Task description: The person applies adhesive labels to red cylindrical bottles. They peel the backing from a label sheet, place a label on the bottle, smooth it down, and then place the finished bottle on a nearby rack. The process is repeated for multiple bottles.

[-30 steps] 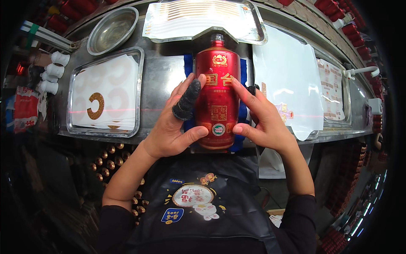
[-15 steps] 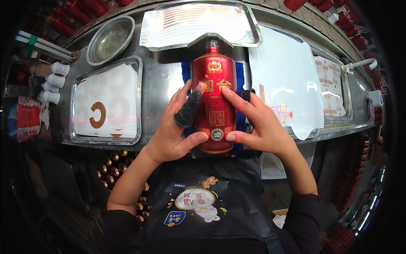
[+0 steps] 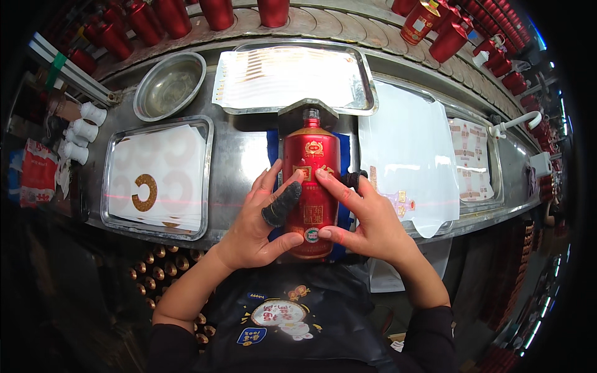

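the bottle [image 3: 313,149] lies face up on a blue cloth [image 3: 272,146], mid-table at the near side, its neck pointing away from the person toward a dark metal bracket [image 3: 289,118]. its body is a glossy deep red, long and nearly straight-sided, rounding in at the shoulder, where a gold ring circles the foot of the neck. the neck itself is uncapped, threaded and glassy. below the shoulder sits a gold wreath-like emblem, then a row of bold gold characters partly hidden by fingertips, then a square gold seal, and near the base a small round badge in green and white. the left hand [image 3: 255,230] is unclenched, fingers spread, with an index tip and the thumb tip resting on the bottle's front from the left; a black sleeve wraps one finger. the right hand [image 3: 371,221] is just as loose, its index and thumb tips on the front too, a black sleeve on another finger. on the table [image 3: 225,205], a tray [image 3: 209,149] of white sheets [image 3: 168,161] stands to the left and a milky film [image 3: 398,137] lies to the right.
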{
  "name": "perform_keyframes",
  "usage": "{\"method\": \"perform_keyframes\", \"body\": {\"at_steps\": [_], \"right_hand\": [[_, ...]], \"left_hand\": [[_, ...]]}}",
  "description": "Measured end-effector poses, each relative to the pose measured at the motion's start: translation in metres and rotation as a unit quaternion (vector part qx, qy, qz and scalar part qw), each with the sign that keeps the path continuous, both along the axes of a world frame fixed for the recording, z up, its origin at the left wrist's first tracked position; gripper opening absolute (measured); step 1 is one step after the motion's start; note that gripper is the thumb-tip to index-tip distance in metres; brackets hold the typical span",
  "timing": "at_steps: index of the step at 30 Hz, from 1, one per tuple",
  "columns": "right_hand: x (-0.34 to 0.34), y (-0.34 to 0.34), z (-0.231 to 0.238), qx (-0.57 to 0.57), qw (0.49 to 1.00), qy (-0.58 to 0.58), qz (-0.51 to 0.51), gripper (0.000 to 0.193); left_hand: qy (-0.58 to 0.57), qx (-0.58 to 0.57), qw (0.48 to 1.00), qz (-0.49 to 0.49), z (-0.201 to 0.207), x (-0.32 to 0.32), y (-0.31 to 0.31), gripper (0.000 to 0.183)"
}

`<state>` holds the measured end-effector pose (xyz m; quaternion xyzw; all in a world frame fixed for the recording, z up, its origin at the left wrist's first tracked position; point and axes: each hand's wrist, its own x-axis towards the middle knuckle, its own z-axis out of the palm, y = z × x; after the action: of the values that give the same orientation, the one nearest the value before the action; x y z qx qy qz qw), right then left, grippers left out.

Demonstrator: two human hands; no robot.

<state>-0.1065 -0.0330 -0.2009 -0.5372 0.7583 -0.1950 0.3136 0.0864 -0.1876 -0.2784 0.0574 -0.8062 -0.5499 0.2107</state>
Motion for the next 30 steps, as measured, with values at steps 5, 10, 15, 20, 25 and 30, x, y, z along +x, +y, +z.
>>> {"method": "perform_keyframes", "body": {"at_steps": [5,10,15,20,25,30], "right_hand": [[0.0003,0.0019,0.0003,0.005,1.0,0.012,0.007,0.089],[0.0009,0.0042,-0.0025,-0.007,1.0,0.017,0.014,0.08],[-0.0013,0.005,-0.0059,-0.021,1.0,0.006,0.017,0.08],[-0.0022,0.0043,-0.0064,-0.021,1.0,0.004,0.022,0.08],[-0.0001,0.0038,-0.0053,-0.013,1.0,-0.002,0.017,0.081],[-0.0003,0.0025,-0.0048,-0.005,1.0,0.001,0.014,0.093]], "left_hand": [[0.001,-0.004,1.0,-0.002,-0.001,0.0025,-0.0002,0.08],[0.005,0.012,1.0,0.0,-0.001,0.0018,0.0018,0.079],[0.002,0.004,1.0,0.001,0.0012,0.0009,0.0035,0.077],[0.008,0.018,1.0,0.003,0.0005,-0.0004,0.0032,0.077],[0.007,0.002,1.0,-0.001,0.001,0.0013,0.0029,0.08],[0.006,0.005,1.0,0.003,0.0003,0.002,0.0033,0.08]]}}
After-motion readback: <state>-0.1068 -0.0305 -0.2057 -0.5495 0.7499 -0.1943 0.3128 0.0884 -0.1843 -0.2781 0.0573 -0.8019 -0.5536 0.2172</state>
